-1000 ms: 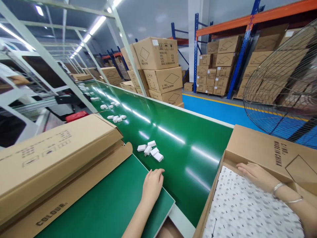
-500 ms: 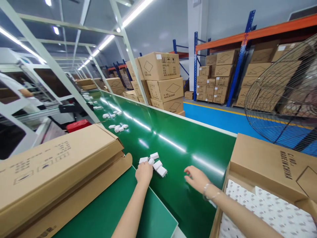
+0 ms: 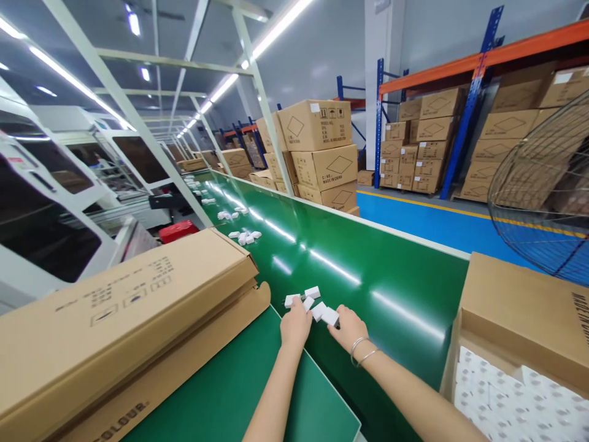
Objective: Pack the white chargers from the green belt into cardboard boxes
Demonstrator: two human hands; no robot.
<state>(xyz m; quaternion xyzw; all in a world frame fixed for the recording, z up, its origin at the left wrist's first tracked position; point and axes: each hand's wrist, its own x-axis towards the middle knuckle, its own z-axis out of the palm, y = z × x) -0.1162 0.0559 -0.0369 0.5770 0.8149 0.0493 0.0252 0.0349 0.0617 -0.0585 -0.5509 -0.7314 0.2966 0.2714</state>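
Note:
A small cluster of white plug chargers lies on the green conveyor belt (image 3: 391, 264) in front of me. My left hand (image 3: 295, 324) is closed at the near left side of the cluster, its fingertips on a white charger (image 3: 308, 303). My right hand (image 3: 350, 330), with bangles at the wrist, has its thumb and fingers around the pronged end of the nearest charger (image 3: 329, 316). Another charger (image 3: 318, 310) lies between the hands. Two more, a far charger (image 3: 312, 292) and a left charger (image 3: 291, 300), sit just beyond my left fingers.
A flattened-looking carton (image 3: 138, 294) rests on the green side table (image 3: 239, 380) at left. An open carton (image 3: 483, 325) at right holds white patterned packs (image 3: 510, 393). More charger groups (image 3: 243, 237) lie up the belt. A wire fan (image 3: 538, 190) and stacked cartons (image 3: 322, 169) stand beyond.
My right hand has moved left from the bare belt to the nearest charger and closed on it. My left hand stays at the cluster. The view has swung a little left.

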